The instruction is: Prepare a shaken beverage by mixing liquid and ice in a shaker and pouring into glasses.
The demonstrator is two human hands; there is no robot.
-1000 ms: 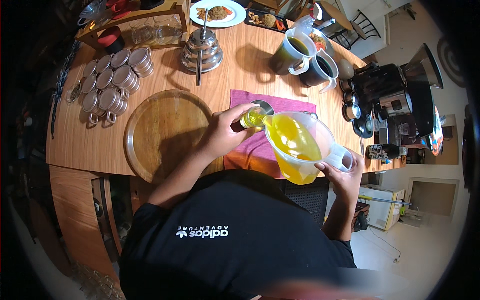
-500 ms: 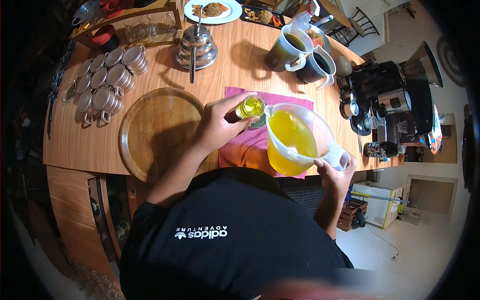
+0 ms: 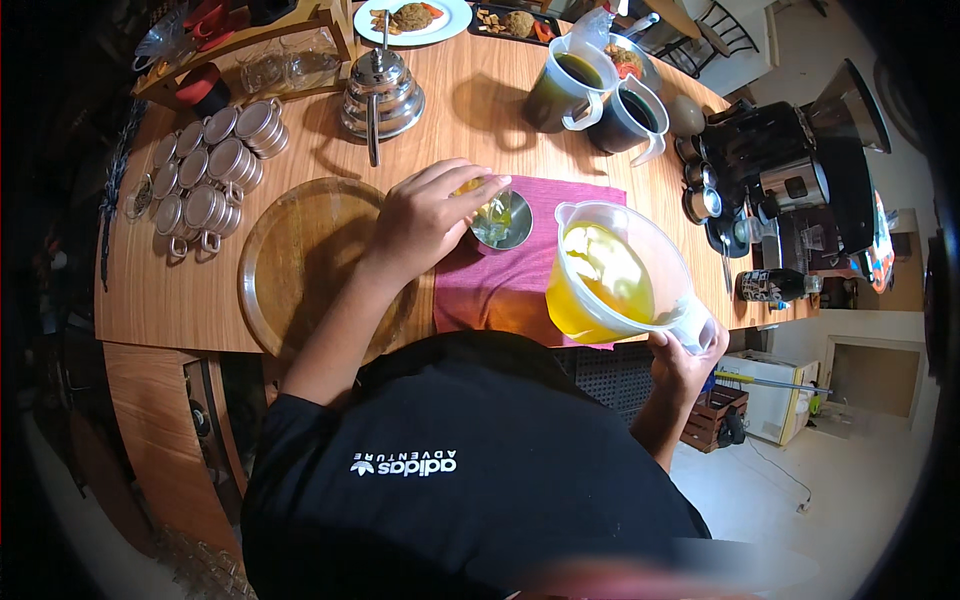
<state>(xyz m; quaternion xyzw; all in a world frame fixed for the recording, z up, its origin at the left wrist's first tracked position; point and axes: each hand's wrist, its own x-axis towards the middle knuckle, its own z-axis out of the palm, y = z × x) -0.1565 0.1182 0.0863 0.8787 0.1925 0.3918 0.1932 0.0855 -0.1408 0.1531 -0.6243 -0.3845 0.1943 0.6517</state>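
My left hand (image 3: pixel 425 212) is closed around a small clear glass (image 3: pixel 490 213), tilted over a metal cup (image 3: pixel 519 224). Yellow-green liquid shows at the glass; its far side is hidden by my fingers. On the right, my right hand (image 3: pixel 688 362) grips the handle of a translucent plastic jug (image 3: pixel 665 258), held slightly tipped and apart from the cup. Bright yellow liquid (image 3: pixel 598 280) fills much of the jug. Both stand over or on a magenta cloth (image 3: pixel 478 298) at the table's near edge.
A round wooden tray (image 3: pixel 290 270) lies left of the cloth. Beyond it are stacked cups (image 3: pixel 228 160) and a steel gooseneck kettle (image 3: pixel 383 100). Two jugs of dark liquid (image 3: pixel 565 85) stand at the back right. A black grinder (image 3: pixel 765 155) and a bottle (image 3: pixel 772 285) sit farther right.
My left hand has turned the small glass over the metal cup, which now shows more. The jug has moved right, away from the glass.
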